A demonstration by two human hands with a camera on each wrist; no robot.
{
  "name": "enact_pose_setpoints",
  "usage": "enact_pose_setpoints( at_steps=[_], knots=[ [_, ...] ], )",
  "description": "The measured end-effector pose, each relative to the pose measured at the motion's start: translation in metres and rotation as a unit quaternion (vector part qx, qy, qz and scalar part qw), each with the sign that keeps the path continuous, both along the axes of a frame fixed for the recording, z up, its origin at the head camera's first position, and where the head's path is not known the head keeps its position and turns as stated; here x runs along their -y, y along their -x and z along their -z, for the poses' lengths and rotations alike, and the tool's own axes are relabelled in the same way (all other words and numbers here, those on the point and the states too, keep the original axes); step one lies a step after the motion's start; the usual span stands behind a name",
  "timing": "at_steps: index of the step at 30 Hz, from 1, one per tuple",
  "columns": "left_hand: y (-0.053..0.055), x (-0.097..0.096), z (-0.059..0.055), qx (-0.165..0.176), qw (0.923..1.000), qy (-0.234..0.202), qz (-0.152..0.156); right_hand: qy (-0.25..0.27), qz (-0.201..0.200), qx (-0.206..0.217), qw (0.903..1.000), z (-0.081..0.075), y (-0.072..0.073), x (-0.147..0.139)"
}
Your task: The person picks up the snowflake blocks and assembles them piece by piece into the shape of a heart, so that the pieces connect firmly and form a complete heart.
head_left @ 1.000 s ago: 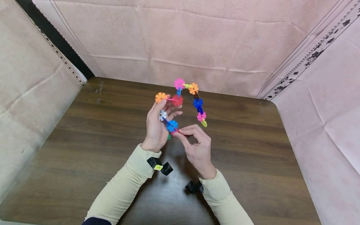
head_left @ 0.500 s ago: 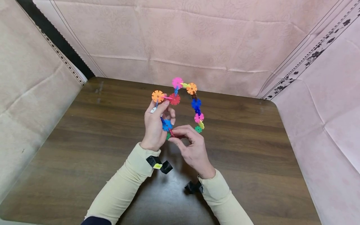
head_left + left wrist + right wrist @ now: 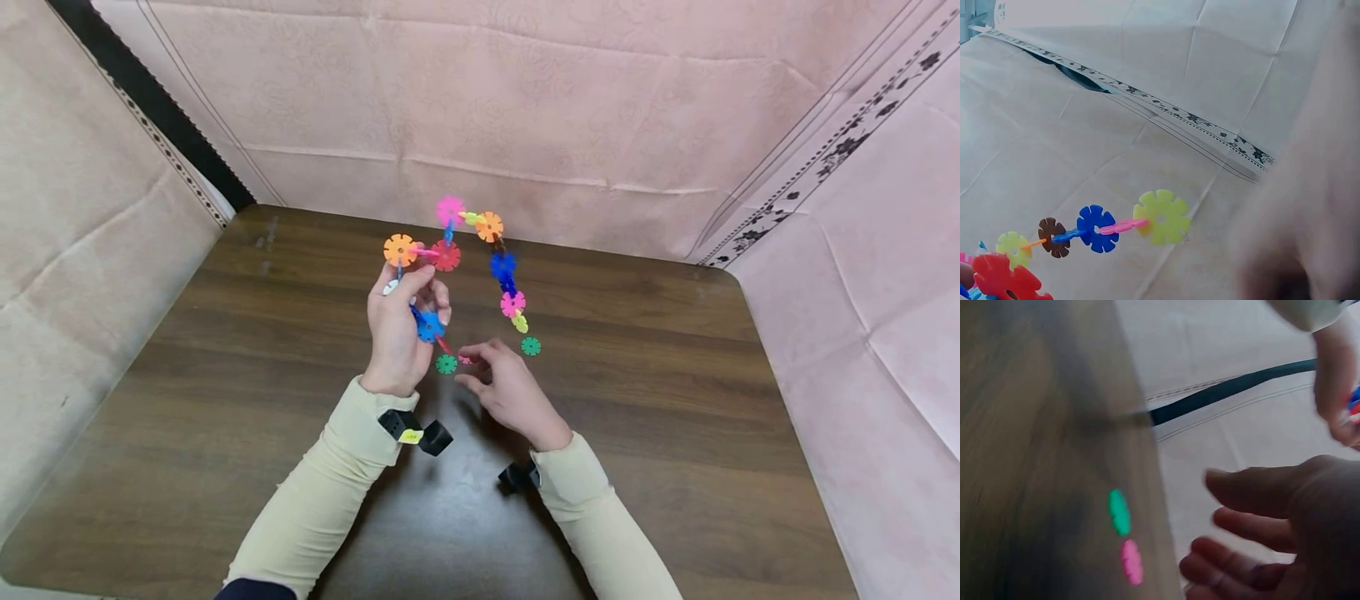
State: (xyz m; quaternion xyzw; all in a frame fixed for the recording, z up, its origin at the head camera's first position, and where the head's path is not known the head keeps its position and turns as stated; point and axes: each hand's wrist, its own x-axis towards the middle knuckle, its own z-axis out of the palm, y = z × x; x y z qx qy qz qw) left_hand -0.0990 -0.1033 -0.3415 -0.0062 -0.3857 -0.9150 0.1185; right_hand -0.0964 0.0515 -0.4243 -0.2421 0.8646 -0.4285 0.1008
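Note:
My left hand (image 3: 399, 333) holds a chain of notched plastic snowflake discs up off the table. Its fingers curl round the part near the white disc (image 3: 391, 287) and the blue disc (image 3: 430, 327), and a red disc (image 3: 442, 343) ends it there. From the orange disc (image 3: 400, 250) the chain loops over to the right, down to a yellow-green disc (image 3: 1161, 217) at its other end. My right hand (image 3: 504, 385) is apart from the chain with fingers loosely spread, nothing between them in the right wrist view. Below its fingertips, a pink disc (image 3: 1132, 562) lies on the table.
Beside the pink disc lies a green disc (image 3: 1119, 512), and another green disc (image 3: 531, 345) lies farther right. The brown wooden table (image 3: 675, 400) is bordered by pale cloth (image 3: 487, 100) at the back and sides.
My right hand has let go of the red disc at the chain's end and lowered toward the table. My left hand has shifted left with the chain, uncovering the loose green and pink discs.

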Motion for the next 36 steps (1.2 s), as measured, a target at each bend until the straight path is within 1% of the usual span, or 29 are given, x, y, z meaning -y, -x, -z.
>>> enact_pose_setpoints(
  at_steps=[2,5,8,10,12,15,24,29,36],
  knots=[
    [0.0,-0.001,0.0,0.003,1.0,0.001,0.001,-0.053,-0.007,0.002,0.9986,0.008,0.005,0.002],
    [-0.001,-0.002,0.002,0.004,1.0,0.004,0.004,-0.11,-0.017,-0.026,0.9935,0.02,0.011,0.005],
    [-0.001,-0.003,0.003,0.006,0.9999,0.006,0.006,-0.142,-0.027,-0.059,0.9877,0.028,0.014,0.006],
    [-0.001,-0.004,0.003,0.007,0.9999,0.007,0.007,-0.156,-0.03,-0.069,0.9849,0.031,0.015,0.007],
    [-0.001,-0.004,0.004,0.009,0.9999,0.008,0.007,-0.168,-0.028,-0.069,0.983,0.033,0.015,0.007],
    [-0.001,-0.003,0.004,0.011,0.9999,0.01,0.006,-0.179,-0.018,-0.063,0.9817,0.033,0.016,0.008],
    [0.0,-0.002,0.004,0.021,0.9997,0.015,0.003,-0.201,0.016,-0.075,0.9766,0.035,0.019,0.01],
    [0.0,-0.001,0.004,0.019,0.9997,0.017,0.001,-0.206,0.02,-0.076,0.9754,0.036,0.021,0.01],
    [0.0,0.0,0.004,0.018,0.9996,0.02,0.003,-0.196,0.015,-0.054,0.979,0.035,0.021,0.007]
  ],
)
